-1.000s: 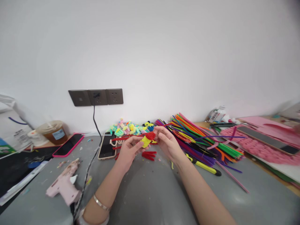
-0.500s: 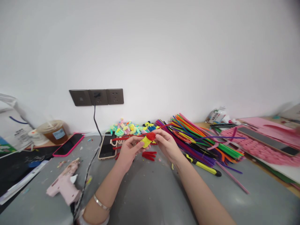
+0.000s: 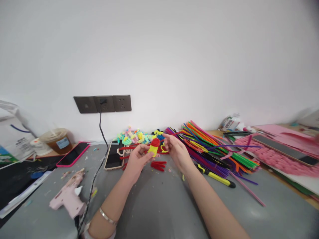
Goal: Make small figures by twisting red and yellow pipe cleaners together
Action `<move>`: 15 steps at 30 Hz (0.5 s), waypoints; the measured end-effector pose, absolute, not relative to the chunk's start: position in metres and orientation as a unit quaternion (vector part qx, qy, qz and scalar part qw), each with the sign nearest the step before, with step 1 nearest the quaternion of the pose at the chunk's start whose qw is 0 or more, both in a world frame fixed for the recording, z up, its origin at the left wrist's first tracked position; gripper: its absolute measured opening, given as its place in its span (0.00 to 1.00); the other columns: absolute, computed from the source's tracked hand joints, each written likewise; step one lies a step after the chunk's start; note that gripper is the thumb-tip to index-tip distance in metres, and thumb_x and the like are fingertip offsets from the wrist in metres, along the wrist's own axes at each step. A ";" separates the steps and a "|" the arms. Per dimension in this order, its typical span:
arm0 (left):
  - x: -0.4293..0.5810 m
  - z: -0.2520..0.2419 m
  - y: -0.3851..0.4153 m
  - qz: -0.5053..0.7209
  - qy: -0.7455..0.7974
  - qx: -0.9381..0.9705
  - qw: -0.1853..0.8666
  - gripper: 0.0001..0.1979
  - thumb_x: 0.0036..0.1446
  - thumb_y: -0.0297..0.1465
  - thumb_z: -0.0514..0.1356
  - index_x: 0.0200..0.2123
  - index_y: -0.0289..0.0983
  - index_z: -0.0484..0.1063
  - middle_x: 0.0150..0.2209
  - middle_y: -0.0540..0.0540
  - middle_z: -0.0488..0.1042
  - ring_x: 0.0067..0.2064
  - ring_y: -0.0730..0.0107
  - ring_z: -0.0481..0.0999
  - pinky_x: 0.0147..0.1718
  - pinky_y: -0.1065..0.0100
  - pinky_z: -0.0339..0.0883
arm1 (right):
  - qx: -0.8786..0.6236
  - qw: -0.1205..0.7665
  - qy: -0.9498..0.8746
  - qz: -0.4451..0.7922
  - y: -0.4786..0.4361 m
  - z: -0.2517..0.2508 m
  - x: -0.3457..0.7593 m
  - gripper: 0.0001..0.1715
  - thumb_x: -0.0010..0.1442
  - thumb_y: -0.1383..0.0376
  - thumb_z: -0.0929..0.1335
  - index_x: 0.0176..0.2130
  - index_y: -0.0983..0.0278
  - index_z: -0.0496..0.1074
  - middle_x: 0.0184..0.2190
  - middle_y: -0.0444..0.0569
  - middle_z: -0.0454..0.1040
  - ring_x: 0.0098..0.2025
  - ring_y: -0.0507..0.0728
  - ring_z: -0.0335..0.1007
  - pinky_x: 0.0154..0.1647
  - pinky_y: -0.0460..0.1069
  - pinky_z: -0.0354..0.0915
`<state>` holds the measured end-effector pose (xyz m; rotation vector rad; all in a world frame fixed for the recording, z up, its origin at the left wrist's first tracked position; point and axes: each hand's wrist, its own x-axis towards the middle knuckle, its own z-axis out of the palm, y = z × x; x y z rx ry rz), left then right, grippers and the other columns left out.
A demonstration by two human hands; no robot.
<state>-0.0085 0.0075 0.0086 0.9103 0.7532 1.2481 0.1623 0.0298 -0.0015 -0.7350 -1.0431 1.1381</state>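
My left hand (image 3: 137,159) holds a small yellow pipe-cleaner coil with a red top (image 3: 154,147) upright between thumb and fingers, above the grey table (image 3: 159,205). My right hand (image 3: 174,151) is just right of the coil, fingers pinched on a thin red pipe cleaner that runs left from the red top. Short red pipe-cleaner pieces (image 3: 158,164) lie on the table beneath the hands.
A pile of coloured pipe cleaners (image 3: 211,146) and a yellow utility knife (image 3: 216,176) lie to the right. A pink glue gun (image 3: 68,196) lies at the left, its cable running to the wall socket (image 3: 102,103). Two phones (image 3: 113,154) (image 3: 72,153), small finished figures (image 3: 136,135) and a drink cup (image 3: 56,139) sit behind.
The left hand has turned the coil from tilted to upright. The right hand has drawn slightly away from the red top, to the right.
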 end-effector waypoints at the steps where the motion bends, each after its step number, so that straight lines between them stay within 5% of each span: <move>1: -0.008 0.009 0.007 0.554 0.334 0.393 0.654 0.22 0.35 0.33 0.76 0.29 0.36 0.68 0.29 0.54 0.75 0.33 0.68 0.81 0.33 0.72 0.73 | -0.331 0.669 -0.444 0.496 0.031 -0.002 0.163 0.19 0.55 0.51 0.71 0.41 0.61 0.79 0.28 0.43 0.68 0.27 0.50 0.59 0.29 0.47 0.59; 15: -0.010 -0.002 0.012 0.556 0.321 0.365 0.674 0.15 0.40 0.33 0.74 0.26 0.33 0.73 0.28 0.50 0.77 0.32 0.74 0.77 0.39 0.72 0.73 | -0.346 0.538 -0.548 0.539 0.024 -0.005 0.141 0.17 0.48 0.54 0.76 0.35 0.62 0.76 0.31 0.44 0.75 0.32 0.53 0.68 0.36 0.48 0.64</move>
